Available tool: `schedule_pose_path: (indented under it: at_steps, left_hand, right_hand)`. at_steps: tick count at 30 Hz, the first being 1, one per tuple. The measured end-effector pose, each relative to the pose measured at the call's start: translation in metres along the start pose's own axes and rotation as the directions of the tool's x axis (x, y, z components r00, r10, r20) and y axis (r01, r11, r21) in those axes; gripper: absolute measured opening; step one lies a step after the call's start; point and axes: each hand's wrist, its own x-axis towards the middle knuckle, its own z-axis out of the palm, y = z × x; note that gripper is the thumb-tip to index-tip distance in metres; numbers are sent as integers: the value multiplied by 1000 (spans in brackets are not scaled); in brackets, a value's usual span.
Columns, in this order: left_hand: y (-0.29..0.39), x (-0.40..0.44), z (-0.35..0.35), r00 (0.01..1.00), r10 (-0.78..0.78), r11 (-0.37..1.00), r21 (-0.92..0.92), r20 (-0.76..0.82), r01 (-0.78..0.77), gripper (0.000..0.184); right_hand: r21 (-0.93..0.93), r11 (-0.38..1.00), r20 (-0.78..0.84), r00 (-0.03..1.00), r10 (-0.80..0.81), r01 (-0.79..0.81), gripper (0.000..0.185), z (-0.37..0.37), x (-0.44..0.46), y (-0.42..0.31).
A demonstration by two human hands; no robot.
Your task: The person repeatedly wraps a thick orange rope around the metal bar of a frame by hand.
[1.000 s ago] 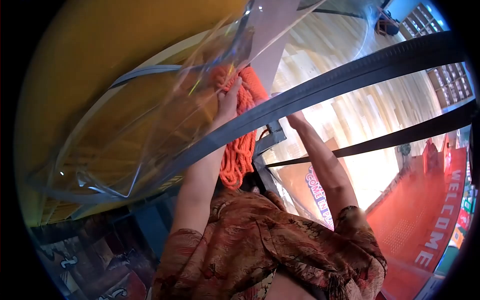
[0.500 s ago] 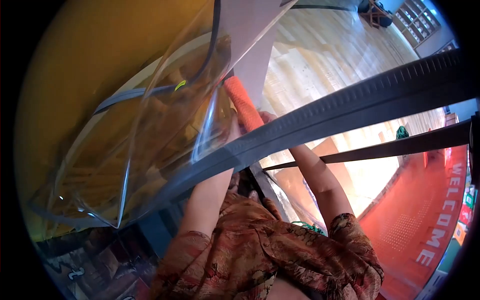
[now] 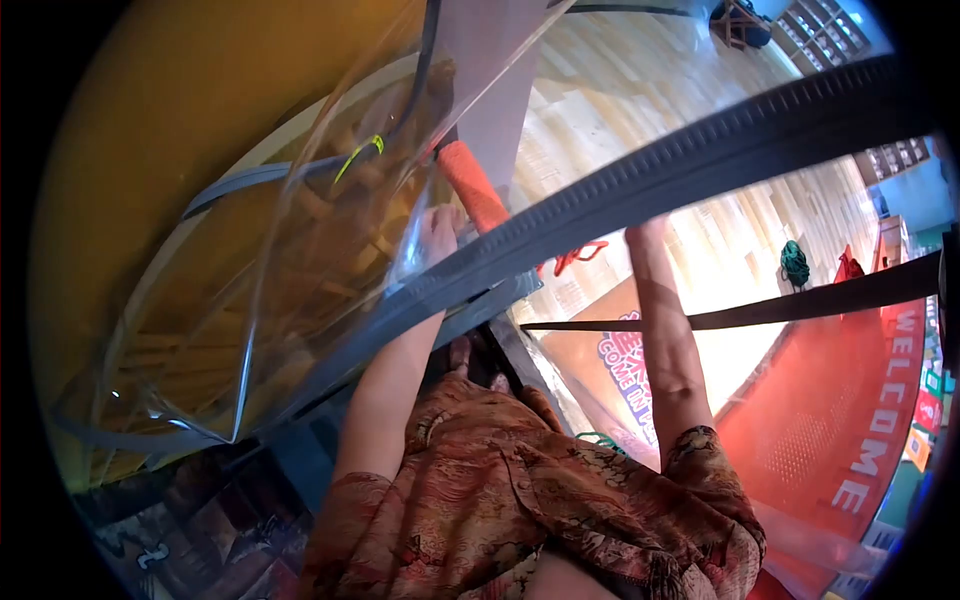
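Seen hazily through clear plastic, my left hand (image 3: 440, 230) is beside an orange textured sleeve (image 3: 472, 188) that looks fitted over a bar. Its fingers look curled, but what they hold, if anything, is unclear. Glossy folds of the clear plastic sheet (image 3: 408, 255) lie close to that hand. My right hand (image 3: 646, 232) is farther right, apart from the sleeve. A dark ribbed strip (image 3: 690, 165) crosses in front and hides part of it, and its fingers do not show clearly. Between my hands, a red cord (image 3: 580, 257) shows below the strip.
A second dark strip (image 3: 820, 295) runs to the right edge. Below it hangs a red panel (image 3: 800, 440) reading "WELCOME". A printed mat (image 3: 610, 350) lies on the wooden floor (image 3: 600, 110). A green bundle (image 3: 795, 263) stands farther off. Yellow wall (image 3: 150, 150) fills the left.
My hands have moved apart: the right has left the orange sleeve and swung right, and the left has shifted left. The view has shifted slightly, and the red cord and mat lettering now show.
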Motion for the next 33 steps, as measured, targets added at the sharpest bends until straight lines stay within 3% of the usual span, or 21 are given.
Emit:
schedule_pose_path:
  at_steps: [1,2,3,4,5,8,10,14,17,19,20,21,23,25,26,28,29,30,31,32,33]
  left_hand:
    - [15,-11,9,1000,-3,1000,-5,4,3,17]
    - [54,-30,29,923,366,750,548,121,-370,17]
    - [99,-55,54,727,549,121,821,414,-559,17]
    - [138,-99,102,901,377,786,440,216,-435,15]
    - [127,-92,99,919,275,632,668,282,-394,26]
    - [125,-116,129,879,233,468,744,417,-477,37]
    - [104,-126,147,642,219,267,588,735,-764,59]
    - [68,-162,169,569,-124,204,582,813,-787,95]
    - [31,-182,166,546,-274,171,599,792,-782,101]
    - [15,-188,163,509,-362,165,591,781,-790,106]
    - [6,-193,159,492,-423,125,587,761,-800,106]
    - [-3,-197,153,477,-481,83,580,736,-811,106]
    - [-15,-202,143,454,-507,81,565,732,-821,108]
    - [-28,-203,130,506,-511,-35,572,695,-820,95]
    - [-60,-196,115,542,-331,-192,507,772,-840,68]
    - [-68,-190,104,556,-343,-189,524,757,-830,55]
    - [-71,-189,101,572,-353,-191,542,740,-819,43]
    - [-72,-187,101,556,-435,-281,481,708,-831,23]
    - [-74,-190,102,544,-450,-273,470,708,-839,23]
    - [-66,-192,108,495,-537,-230,446,683,-865,19]
    - [-53,-194,116,447,-615,-190,428,650,-884,17]
  right_hand:
    - [-132,989,-83,995,57,-67,16,2,-2,-25]
    - [-27,1000,-23,1000,-1,1,17,-4,1,-41]
    - [-15,999,60,997,-41,42,15,-23,13,-55]
    - [78,997,79,997,-21,15,13,-30,13,-78]
    - [68,996,77,995,-70,65,13,-35,10,-101]
    - [145,981,242,957,-162,130,13,-43,-14,-171]
    - [103,977,272,939,-209,187,11,-49,-39,-221]
    - [123,923,339,859,-385,365,13,-63,-97,-300]
    - [-7,804,214,786,-580,595,17,-76,-143,-358]
    - [33,724,347,671,-655,689,16,-100,-166,-395]
    - [-123,626,232,635,-737,770,16,-97,-180,-407]
    - [338,850,345,787,-512,404,4,-93,-195,-420]
    - [452,868,475,768,-429,205,19,-93,-209,-433]
    - [425,904,468,843,-266,49,32,-99,-228,-449]
    - [417,892,410,839,-357,175,32,-109,-228,-459]
    - [313,824,264,791,-552,472,34,-131,-234,-480]
    - [305,826,255,795,-551,474,34,-140,-235,-486]
    - [242,855,364,773,-519,459,28,-148,-234,-489]
    - [177,876,465,746,-476,448,24,-156,-234,-489]
    - [-98,582,180,589,-788,808,15,-149,-232,-472]
    - [-108,688,280,686,-671,717,20,-160,-229,-481]
